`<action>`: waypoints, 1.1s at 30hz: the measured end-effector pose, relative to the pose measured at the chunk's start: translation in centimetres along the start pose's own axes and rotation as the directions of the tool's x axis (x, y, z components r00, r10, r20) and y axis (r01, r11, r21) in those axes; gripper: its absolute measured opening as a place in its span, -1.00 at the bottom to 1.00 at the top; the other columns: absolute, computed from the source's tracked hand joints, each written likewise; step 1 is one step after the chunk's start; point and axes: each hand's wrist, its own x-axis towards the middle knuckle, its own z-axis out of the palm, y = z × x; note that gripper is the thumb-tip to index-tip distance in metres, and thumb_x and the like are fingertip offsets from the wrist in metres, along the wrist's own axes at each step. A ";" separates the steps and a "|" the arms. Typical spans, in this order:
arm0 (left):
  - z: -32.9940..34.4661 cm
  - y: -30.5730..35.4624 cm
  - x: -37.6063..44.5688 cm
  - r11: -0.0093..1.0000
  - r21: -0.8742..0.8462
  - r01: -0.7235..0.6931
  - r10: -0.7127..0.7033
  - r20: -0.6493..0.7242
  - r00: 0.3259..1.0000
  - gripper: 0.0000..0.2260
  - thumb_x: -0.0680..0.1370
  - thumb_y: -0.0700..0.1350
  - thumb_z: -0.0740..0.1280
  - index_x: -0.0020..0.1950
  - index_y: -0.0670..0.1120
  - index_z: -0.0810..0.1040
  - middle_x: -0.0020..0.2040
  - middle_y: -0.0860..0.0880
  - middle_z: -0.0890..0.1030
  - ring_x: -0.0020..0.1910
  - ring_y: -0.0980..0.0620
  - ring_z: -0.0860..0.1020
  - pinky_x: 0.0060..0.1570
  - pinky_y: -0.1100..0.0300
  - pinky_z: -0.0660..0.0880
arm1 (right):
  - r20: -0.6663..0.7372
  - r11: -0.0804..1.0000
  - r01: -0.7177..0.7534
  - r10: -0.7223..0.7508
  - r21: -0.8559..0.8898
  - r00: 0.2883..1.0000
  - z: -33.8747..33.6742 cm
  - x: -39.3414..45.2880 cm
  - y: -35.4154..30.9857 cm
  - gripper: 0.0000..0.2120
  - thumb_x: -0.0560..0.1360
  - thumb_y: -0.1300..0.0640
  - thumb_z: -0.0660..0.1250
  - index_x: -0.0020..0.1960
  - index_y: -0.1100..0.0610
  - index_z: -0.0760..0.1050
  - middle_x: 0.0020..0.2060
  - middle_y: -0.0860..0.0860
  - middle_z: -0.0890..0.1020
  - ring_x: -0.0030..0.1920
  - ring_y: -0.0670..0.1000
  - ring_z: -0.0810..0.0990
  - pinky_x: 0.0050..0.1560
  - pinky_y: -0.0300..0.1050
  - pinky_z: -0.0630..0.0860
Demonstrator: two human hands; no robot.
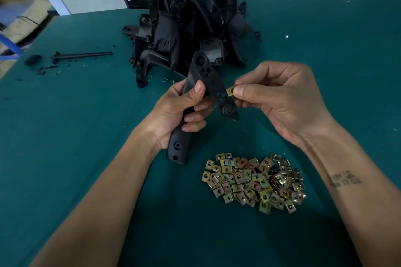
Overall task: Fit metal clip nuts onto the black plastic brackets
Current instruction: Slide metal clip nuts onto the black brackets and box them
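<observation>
My left hand (178, 112) grips a long black plastic bracket (208, 71) around its middle, holding it above the green table. The bracket's forked arm points toward my right hand (280, 99), which pinches a small brass-coloured clip nut (230, 91) between thumb and forefinger. The nut sits right against the edge of that arm; whether it is slid on I cannot tell. A pile of several loose clip nuts (253, 182) lies on the table below my hands.
A heap of black plastic brackets (186, 24) stands at the back middle of the green table (86, 136). A black rod (84, 55), a round black cap (32, 60) and plastic crumbs lie at the left. Cardboard boxes (19, 13) sit beyond the left edge.
</observation>
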 end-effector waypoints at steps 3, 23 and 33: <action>0.1 0.0 0.0 1.000 0.008 0.008 -0.008 0.003 1.000 -0.70 0.48 0.05 0.50 -0.06 -0.11 0.47 -0.33 0.03 0.37 -0.51 0.22 0.28 -0.60 0.38 0.22 | -0.001 0.999 0.022 -0.022 -0.024 1.000 0.0 -0.1 -0.2 -0.92 0.36 0.39 0.52 -0.20 0.29 0.64 -0.30 0.18 0.70 -0.30 0.12 0.67 -0.23 -0.12 0.61; 0.6 -0.3 -0.1 0.997 0.065 -0.048 0.053 -0.084 0.995 -0.72 0.43 0.10 0.52 -0.17 -0.05 0.51 -0.36 0.05 0.35 -0.52 0.20 0.26 -0.61 0.38 0.24 | -0.044 0.997 0.005 -0.009 -0.077 0.999 1.0 -0.3 -0.3 -0.82 0.36 0.47 0.51 -0.28 0.25 0.61 -0.27 0.15 0.68 -0.29 0.13 0.61 -0.20 -0.09 0.56; 0.8 -0.4 -0.2 0.991 -0.013 -0.133 0.131 -0.081 0.988 -0.76 0.43 0.10 0.52 -0.23 -0.01 0.55 -0.37 0.07 0.38 -0.53 0.22 0.28 -0.61 0.39 0.25 | -0.173 0.994 0.083 -0.069 0.073 0.983 3.3 -0.9 0.4 -0.80 0.30 0.36 0.49 -0.36 0.08 0.64 -0.25 0.04 0.71 -0.19 0.04 0.65 -0.07 -0.05 0.57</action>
